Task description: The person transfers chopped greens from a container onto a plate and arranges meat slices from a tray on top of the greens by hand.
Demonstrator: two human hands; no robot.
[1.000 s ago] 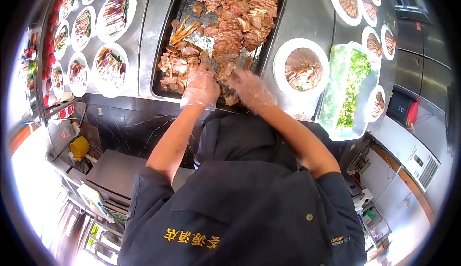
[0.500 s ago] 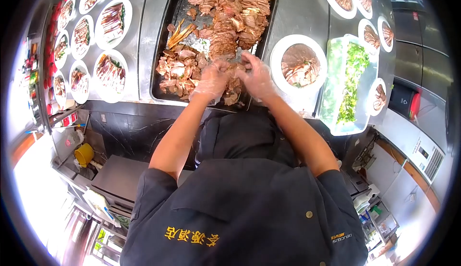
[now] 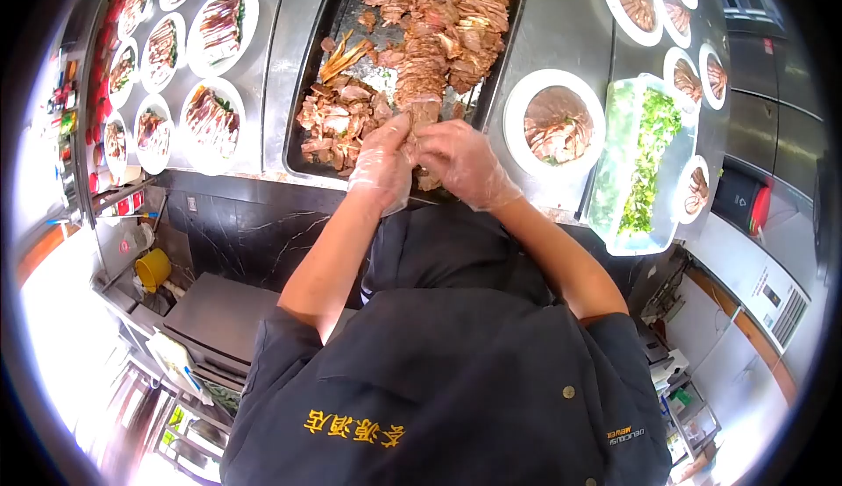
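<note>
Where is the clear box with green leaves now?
In the head view, the clear box stands right of the nearest plate of sliced meat, at the counter's edge.

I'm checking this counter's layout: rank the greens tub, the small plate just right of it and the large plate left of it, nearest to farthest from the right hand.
1. Large plate, just right of the right hand
2. Greens tub, further right
3. Small plate, beyond the tub

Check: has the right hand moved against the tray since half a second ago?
Yes, the right hand shifted left and toward the tray's near edge.
</note>
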